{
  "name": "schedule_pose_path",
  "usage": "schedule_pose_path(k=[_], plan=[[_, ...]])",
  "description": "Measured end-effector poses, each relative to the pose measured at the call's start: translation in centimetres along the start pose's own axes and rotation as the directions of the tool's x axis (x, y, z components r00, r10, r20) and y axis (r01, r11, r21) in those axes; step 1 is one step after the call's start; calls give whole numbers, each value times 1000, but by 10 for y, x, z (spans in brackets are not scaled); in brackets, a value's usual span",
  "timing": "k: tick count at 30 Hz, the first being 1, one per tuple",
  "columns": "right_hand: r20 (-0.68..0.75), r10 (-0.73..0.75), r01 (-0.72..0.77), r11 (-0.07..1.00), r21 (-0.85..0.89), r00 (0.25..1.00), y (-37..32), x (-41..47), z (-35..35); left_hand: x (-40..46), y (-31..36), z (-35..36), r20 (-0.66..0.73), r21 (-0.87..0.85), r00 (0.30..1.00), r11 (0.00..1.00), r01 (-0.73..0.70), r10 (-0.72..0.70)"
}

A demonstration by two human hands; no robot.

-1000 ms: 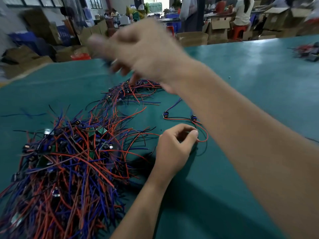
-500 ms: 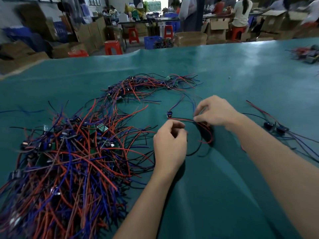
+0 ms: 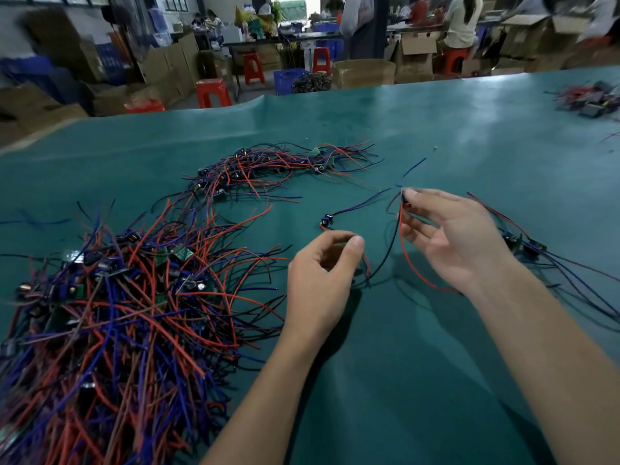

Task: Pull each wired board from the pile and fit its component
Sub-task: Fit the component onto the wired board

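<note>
A big pile of wired boards [image 3: 110,297] with red, blue and black leads covers the left of the green table [image 3: 436,129]. A smaller heap [image 3: 268,166] lies further back. My right hand [image 3: 449,239] pinches a small dark wired board [image 3: 405,199] at thumb and forefinger, lifted off the table; its red and black wires [image 3: 407,260] hang down in a loop. My left hand [image 3: 322,276] is curled, thumb up, over the lower ends of those wires. Another small wired board [image 3: 327,221] lies on the table just beyond my left hand.
Two dark wired boards [image 3: 523,243] with long leads lie to the right of my right wrist. Another heap of parts [image 3: 590,99] sits at the table's far right. Beyond the table edge stand red stools, cardboard boxes and people at benches.
My right hand came back from the far heap, took hold of a small board in front of me and lifted it, turning palm up. My left hand stayed in place.
</note>
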State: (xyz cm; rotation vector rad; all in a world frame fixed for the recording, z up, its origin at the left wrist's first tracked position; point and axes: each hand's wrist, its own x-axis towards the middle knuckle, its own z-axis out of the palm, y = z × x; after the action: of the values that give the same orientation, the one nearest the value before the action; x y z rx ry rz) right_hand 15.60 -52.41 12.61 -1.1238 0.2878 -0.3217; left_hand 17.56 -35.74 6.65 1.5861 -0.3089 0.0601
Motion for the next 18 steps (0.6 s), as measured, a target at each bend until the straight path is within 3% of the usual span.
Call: schedule_pose_path(k=[6,9,11,14,16,18], plan=[[124,-72,96,974,-203,990,28,-14,23,-2,5,-1,105,-60,994,998,22,-16],[200,-65,112,965,-237,978,34,-12,25,-1,2,-2,85,-71,996,997,-17,23],[209,-40,96,960,-264,977,32,-10,23,1,2,-2,42,-64,999,998,-25,28],[89,-28,62,910,-411,996,32,-5,18,2,2,-1,30,-14,999,1000,-19,20],[113,49,9,889,-459,992,33,-5,16,1,1,-2,62,2,998,1000,-23,22],[181,132,-53,920,-387,975,32,-7,17,0,2,-2,92,17,996,1000,-23,22]])
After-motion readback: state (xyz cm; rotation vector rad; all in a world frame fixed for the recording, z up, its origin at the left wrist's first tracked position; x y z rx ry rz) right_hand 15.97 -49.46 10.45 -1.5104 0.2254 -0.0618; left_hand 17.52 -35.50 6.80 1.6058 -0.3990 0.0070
